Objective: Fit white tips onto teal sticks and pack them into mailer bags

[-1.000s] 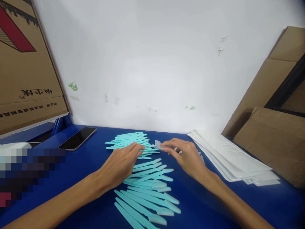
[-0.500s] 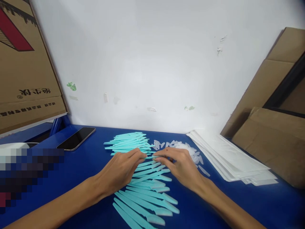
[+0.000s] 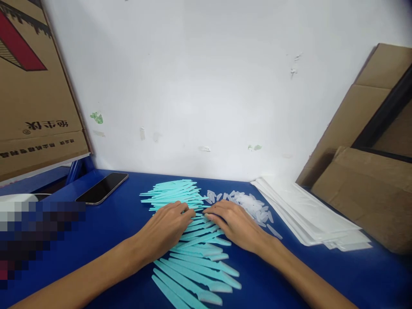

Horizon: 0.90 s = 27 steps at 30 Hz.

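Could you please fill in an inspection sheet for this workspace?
Surface: blue tabletop, no spills seen.
Job's things: pile of teal sticks at the back; nearer row of teal sticks with pale ends; heap of translucent pieces to its right.
Clutter: dark-screened phone at left; white sheets, stacked unevenly, at right.
Hands: left hand and right hand bent over the sticks, fingertips close together; grip unclear.
Cables: thin pale line at far left, possibly a cord.
Surroundings: marked white wall; cardboard left and right.
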Motion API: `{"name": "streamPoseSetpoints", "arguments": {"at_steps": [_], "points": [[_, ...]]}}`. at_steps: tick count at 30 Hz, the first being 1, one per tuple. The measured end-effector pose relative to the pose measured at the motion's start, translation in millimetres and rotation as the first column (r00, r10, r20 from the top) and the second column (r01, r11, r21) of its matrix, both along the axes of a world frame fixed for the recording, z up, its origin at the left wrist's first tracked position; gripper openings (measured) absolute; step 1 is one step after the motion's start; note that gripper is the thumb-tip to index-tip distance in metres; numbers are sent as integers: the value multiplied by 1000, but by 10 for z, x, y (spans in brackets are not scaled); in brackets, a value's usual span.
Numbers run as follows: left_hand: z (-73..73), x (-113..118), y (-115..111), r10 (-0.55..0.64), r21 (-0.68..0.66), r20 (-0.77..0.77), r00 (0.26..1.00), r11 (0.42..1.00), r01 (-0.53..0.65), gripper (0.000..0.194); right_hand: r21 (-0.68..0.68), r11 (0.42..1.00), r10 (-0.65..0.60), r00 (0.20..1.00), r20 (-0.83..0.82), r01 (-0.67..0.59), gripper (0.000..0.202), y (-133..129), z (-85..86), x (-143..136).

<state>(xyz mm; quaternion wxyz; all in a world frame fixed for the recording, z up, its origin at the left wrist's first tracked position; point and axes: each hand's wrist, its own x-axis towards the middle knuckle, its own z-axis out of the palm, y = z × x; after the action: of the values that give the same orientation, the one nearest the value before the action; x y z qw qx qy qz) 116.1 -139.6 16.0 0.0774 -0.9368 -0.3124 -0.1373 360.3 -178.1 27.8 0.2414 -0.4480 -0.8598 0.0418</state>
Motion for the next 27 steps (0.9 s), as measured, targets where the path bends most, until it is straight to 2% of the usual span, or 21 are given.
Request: {"name": "streamPoseSetpoints", "arguments": {"at_steps": [4, 8, 12, 14, 17, 20, 23, 27], "points": [[41, -5, -46, -2, -111, -26, 1000, 994, -1, 23, -48, 998, 28, 999, 28, -27, 32, -1, -5, 8], [113, -8, -138, -7, -197, 21, 1000, 980, 11, 27, -67, 997, 32, 999, 40, -29, 33, -30, 13, -7], [162, -26, -245, -19, -259, 58, 998, 965, 34, 40, -78, 996, 43, 998, 45, -39, 31, -50, 16, -18], [196, -59, -295, -39, -282, 41, 998, 958, 49, 54, -84, 996, 43, 998, 45, -39, 31, -57, 19, -18], [278, -137, -362, -118, -346, -1, 993, 932, 111, 93, -85, 996, 35, 998, 45, -31, 31, -76, 27, -25], [363, -190, -434, -238, -466, -43, 970, 864, 191, 118, -77, 997, 13, 999, 41, -10, 31, -100, 13, -53], [377, -162, -516, -272, -509, -101, 957, 841, 185, 119, -56, 998, -12, 1000, 28, 14, 30, -107, -43, -96], [244, -64, -587, -184, -478, -134, 974, 873, 99, 115, -37, 999, -37, 999, -22, 36, 26, -81, -154, -137]]}}
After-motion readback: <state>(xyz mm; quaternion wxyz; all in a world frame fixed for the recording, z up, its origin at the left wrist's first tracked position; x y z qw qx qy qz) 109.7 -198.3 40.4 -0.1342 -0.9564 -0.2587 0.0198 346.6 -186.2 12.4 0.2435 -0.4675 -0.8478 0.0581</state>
